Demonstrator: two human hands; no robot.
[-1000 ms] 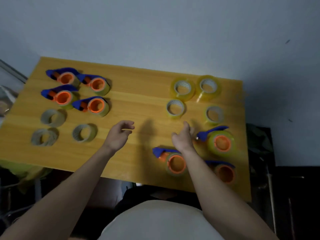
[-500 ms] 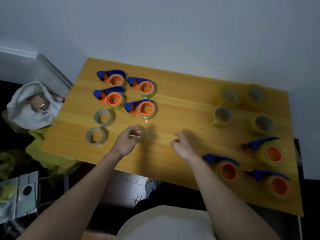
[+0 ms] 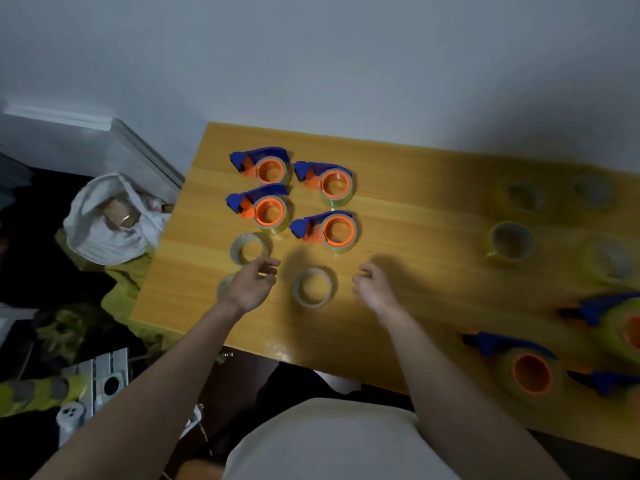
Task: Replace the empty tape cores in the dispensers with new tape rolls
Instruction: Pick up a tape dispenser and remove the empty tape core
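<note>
Both hands hover over the yellow wooden bench (image 3: 398,209), left hand (image 3: 250,285) and right hand (image 3: 372,285) loosely curled, holding nothing, flanking a greyish empty tape core (image 3: 314,286) lying flat between them.

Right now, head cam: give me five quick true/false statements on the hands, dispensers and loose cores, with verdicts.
1. Four blue-and-orange dispensers sit in a two-by-two cluster at the table's far left. True.
2. The left hand grips a dispenser. False: it holds nothing, fingers loosely curled above the table.
3. An empty core lies flat on the table between the two hands. True.
4. The right hand is pinching that core. False: it is apart from the core and holds nothing.
5. Every dispenser in view is in the left cluster. False: more dispensers lie at the table's near right.
</note>
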